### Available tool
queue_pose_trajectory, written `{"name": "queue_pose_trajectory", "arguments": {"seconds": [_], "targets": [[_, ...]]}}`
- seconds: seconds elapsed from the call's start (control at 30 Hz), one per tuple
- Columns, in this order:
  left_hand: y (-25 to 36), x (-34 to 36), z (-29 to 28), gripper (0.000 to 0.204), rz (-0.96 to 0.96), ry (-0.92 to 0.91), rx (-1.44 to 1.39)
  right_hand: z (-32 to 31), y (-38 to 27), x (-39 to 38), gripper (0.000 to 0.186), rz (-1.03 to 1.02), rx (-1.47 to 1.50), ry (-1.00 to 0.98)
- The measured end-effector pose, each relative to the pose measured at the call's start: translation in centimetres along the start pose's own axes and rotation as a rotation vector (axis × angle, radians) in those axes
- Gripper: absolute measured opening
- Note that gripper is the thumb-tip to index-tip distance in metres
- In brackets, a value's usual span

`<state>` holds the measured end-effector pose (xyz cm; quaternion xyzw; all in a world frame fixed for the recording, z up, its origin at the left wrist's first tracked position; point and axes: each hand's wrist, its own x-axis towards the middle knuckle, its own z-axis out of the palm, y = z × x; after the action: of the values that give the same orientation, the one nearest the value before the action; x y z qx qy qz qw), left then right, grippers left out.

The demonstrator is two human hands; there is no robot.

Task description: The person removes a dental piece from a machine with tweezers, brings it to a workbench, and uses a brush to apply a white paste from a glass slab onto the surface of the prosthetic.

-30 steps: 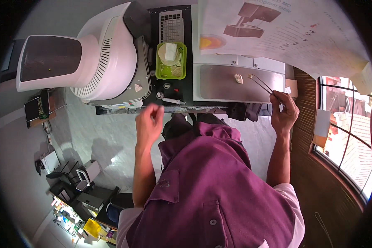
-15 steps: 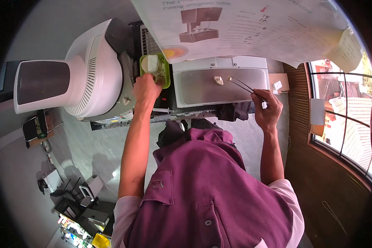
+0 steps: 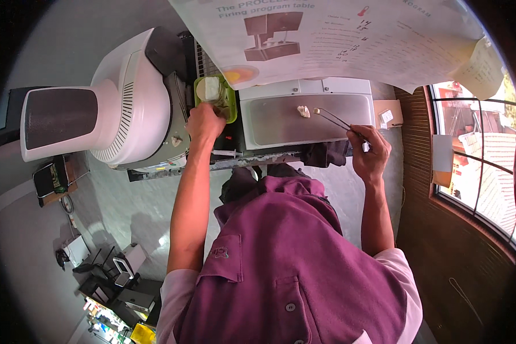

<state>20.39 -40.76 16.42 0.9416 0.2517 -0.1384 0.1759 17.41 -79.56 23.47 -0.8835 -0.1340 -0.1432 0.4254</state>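
Note:
My right hand [image 3: 372, 150] is closed on thin metal tweezers [image 3: 337, 120], which point left over a brushed metal surface [image 3: 281, 129]. At the tweezer tips is a small cream-coloured piece [image 3: 316, 111]. Just left of it lies a larger, lumpy cream piece [image 3: 304, 112]. My left hand [image 3: 206, 122] reaches to the near edge of a bright green tray [image 3: 232, 116], fingers bent together. Whatever those fingers hold is hidden by the hand. Inside the tray stand a round, pale-topped container and a whitish block [image 3: 213, 89].
A large white machine [image 3: 129, 94] stands at left, with a small pale piece [image 3: 176, 140] near its base. A syringe-like item [image 3: 226, 153] lies near the counter edge, beside dark cloth [image 3: 325, 155]. A printed sheet [image 3: 338, 46] hangs over the far side; a cardboard box [image 3: 389, 114] sits right.
The hanging sheet has shifted slightly left in view. Both hands stay almost in place, and the tweezers remain near the lumpy piece.

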Motion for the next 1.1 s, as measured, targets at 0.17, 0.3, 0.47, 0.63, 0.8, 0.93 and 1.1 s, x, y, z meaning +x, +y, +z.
{"name": "queue_pose_trajectory", "arguments": {"seconds": [0.17,0.3,0.47,0.63,0.8,0.93,1.1], "targets": [[-0.5,-0.3,-0.3,0.022,0.051,0.078,-0.057,0.2,0.1,0.0,0.018,-0.007,0.035,0.001],[-0.3,-2.4,-3.1,0.019,0.097,0.165,-0.097,0.2,0.4,0.0,0.019,-0.011,0.028,0.004],[2.2,-7.4,-6.9,0.025,0.237,0.136,-0.511,-0.1,0.0,-0.1,0.019,0.001,0.019,0.014],[5.3,-9.4,-3.6,0.021,0.448,0.025,-0.560,-0.1,-1.3,-0.3,0.018,-0.017,0.048,0.036],[6.9,-9.7,-1.6,0.023,0.556,0.228,-0.456,1.3,-2.7,-0.7,0.017,-0.014,0.100,-0.025],[6.9,-9.7,-1.4,0.022,0.567,0.253,-0.423,3.2,-2.9,-0.5,0.016,-0.048,0.143,-0.034],[5.5,-9.5,-2.0,0.024,0.535,0.285,-0.500,5.0,-4.1,0.0,0.015,-0.047,0.188,-0.063]]}}
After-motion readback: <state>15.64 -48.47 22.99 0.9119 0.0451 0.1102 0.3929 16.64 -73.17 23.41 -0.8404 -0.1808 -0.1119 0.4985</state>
